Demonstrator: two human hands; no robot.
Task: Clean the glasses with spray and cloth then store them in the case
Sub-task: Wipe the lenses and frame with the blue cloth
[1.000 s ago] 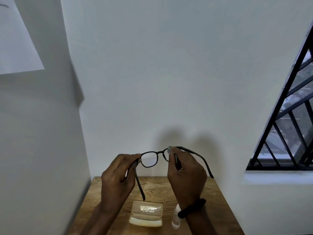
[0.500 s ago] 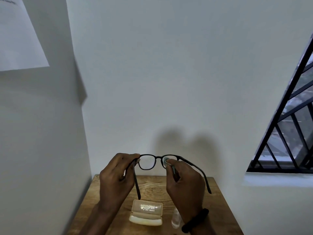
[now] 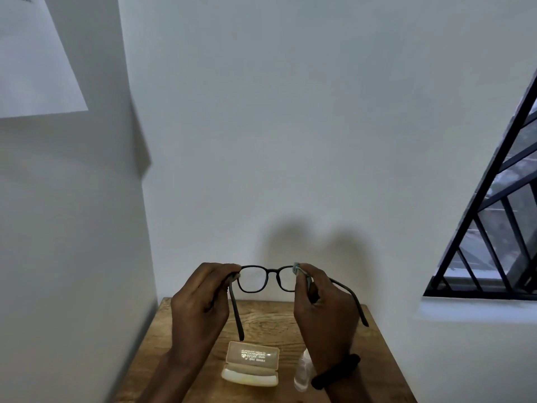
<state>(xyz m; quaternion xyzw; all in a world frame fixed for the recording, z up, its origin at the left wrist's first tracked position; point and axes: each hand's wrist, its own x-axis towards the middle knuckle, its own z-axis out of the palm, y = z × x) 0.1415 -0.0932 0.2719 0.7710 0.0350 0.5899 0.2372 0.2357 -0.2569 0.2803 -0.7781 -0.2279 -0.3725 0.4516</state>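
Black-framed glasses (image 3: pixel 271 275) are held up in the air above the wooden table (image 3: pixel 374 356), temples unfolded toward me. My left hand (image 3: pixel 200 309) pinches the frame's left corner at the hinge. My right hand (image 3: pixel 322 312) presses a small grey cloth (image 3: pixel 299 270) against the right lens with thumb and fingers. Below, a cream glasses case (image 3: pixel 251 363) lies open on the table. A small clear spray bottle (image 3: pixel 302 370) lies to the case's right, partly hidden behind my right wrist, which wears a black band.
The table sits in a corner, with white walls close at the back and left. A sheet of paper (image 3: pixel 32 59) hangs on the left wall. A barred window (image 3: pixel 499 228) with a sill is at the right.
The glasses sank slightly and levelled out. My right hand slid the cloth from the right lens's inner edge to its upper outer part. The view shifted a little rightward.
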